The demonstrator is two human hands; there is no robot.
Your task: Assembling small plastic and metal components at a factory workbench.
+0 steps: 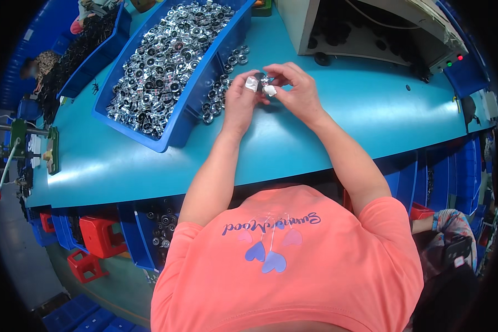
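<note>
Over the teal table (293, 141), my two hands meet beside a large blue bin. My left hand (240, 104) is closed on a small black round part (259, 77). My right hand (300, 93) pinches a small shiny clear-silver round part (265, 81) against it. Both thumbs wear white wraps. Fingers hide much of both parts, so I cannot tell whether they are joined. Several shiny round parts with black centres (207, 117) lie loose on the table left of my left hand. More of them heap up in the blue bin (159, 145).
Beyond my right hand stands a pale metal box (294, 27), open-fronted, with black round pieces inside. A narrower blue bin (77, 83) of black parts sits far left. A green clamp-like fixture (52, 150) is at the left table edge. Red stools (97, 237) stand below; another person sits lower right.
</note>
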